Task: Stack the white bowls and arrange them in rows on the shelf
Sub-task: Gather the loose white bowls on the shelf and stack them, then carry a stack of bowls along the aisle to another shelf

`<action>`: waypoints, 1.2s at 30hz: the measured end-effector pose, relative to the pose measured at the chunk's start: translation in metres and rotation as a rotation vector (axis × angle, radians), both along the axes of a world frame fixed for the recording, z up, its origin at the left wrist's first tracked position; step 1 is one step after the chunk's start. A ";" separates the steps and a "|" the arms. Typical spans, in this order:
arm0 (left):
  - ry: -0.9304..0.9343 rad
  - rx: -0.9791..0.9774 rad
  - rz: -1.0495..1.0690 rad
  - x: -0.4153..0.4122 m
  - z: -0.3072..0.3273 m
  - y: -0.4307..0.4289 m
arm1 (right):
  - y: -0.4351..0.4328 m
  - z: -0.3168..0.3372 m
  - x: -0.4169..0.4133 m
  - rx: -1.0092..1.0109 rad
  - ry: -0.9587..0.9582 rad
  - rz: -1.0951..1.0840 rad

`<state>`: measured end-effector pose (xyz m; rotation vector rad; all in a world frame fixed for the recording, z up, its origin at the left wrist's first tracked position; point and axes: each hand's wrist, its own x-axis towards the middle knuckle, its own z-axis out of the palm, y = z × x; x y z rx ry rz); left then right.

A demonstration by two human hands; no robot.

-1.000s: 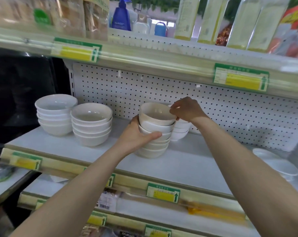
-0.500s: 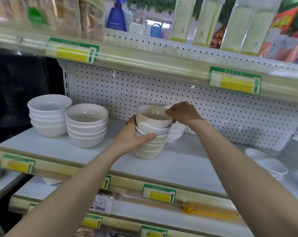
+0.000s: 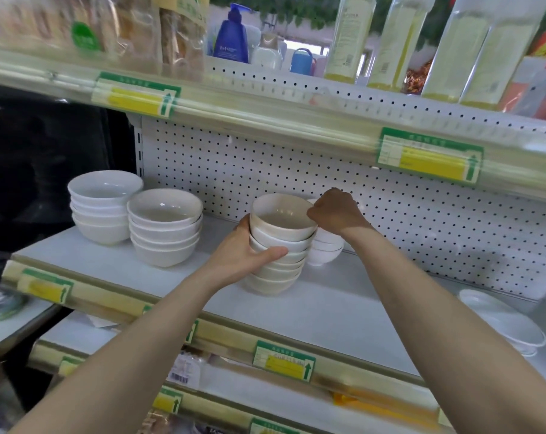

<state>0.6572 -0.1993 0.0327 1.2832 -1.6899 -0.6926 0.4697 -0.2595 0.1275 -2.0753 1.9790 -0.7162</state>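
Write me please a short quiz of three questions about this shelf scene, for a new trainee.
1. Fill in: left of the held stack, ___ other bowl stacks stand on the shelf.
2. True or false: the left hand grips the held stack's side.
3. The right hand pinches: A) the rim of the top bowl B) the shelf C) the left hand.
Key: 1 two; 2 true; 3 A.

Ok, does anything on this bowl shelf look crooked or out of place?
Yes. The top bowl of the middle stack sits tilted, not nested flat; the left hand holds the stack, the right hand pinches that bowl's rim. At the far right, loose bowls lie outside the rows.
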 end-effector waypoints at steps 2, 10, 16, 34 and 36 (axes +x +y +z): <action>-0.001 0.000 0.015 0.000 -0.001 0.000 | -0.002 -0.003 -0.001 -0.010 -0.016 0.014; -0.007 0.001 0.026 0.003 -0.005 0.005 | -0.006 -0.005 0.006 0.003 -0.026 0.014; 0.017 0.045 -0.053 0.016 -0.013 -0.005 | 0.013 -0.012 -0.002 -0.041 -0.257 -0.017; -0.170 0.072 -0.300 0.035 -0.052 -0.045 | 0.026 -0.075 0.034 -0.006 -1.250 0.071; -0.131 0.058 -0.311 0.034 -0.050 -0.042 | 0.029 -0.075 0.036 -0.025 -1.272 0.051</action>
